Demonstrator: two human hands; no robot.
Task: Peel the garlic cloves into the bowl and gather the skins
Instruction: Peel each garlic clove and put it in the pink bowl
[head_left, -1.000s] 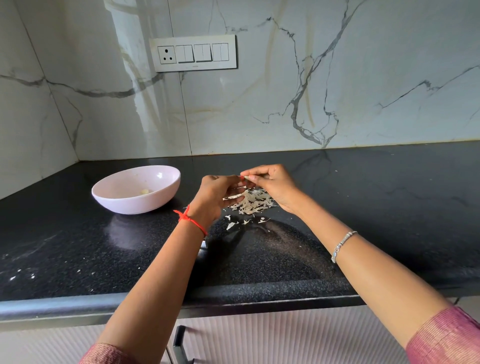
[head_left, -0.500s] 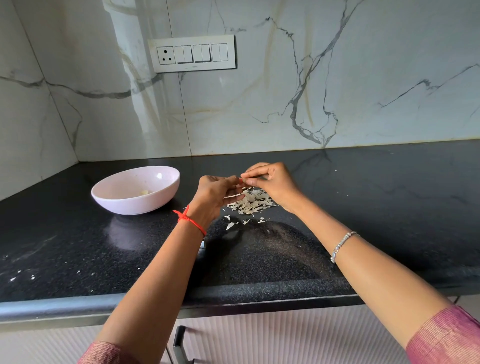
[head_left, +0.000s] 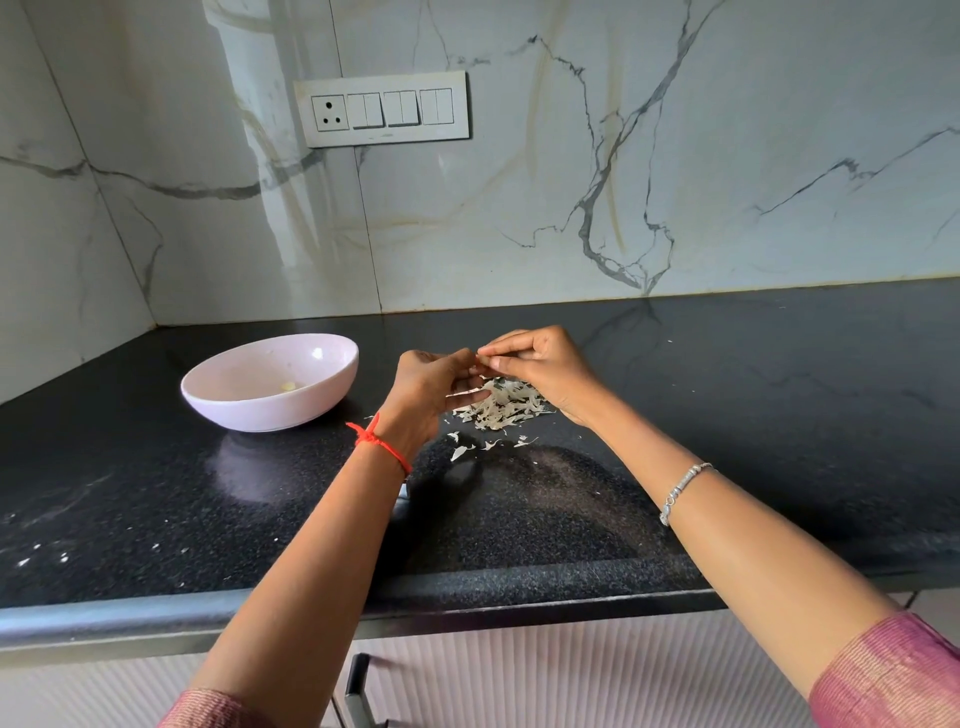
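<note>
Head view: the clove (head_left: 479, 359) is mostly hidden, pinched between both hands above the skins (head_left: 503, 408). Best to pull the skin off in small strips right over the pile so flakes land there. The bowl (head_left: 270, 413) on the left holds one peeled piece (head_left: 288, 386). The left hand (head_left: 428, 387) has its fingers curled and is gripping the clove. The right hand (head_left: 543, 366) pinches it with thumb and forefinger. Forearms angle inward.

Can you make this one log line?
step: peeling | left hand: pinches garlic clove | right hand: pinches garlic clove | skins: piled on counter | bowl: peeled clove inside
</note>
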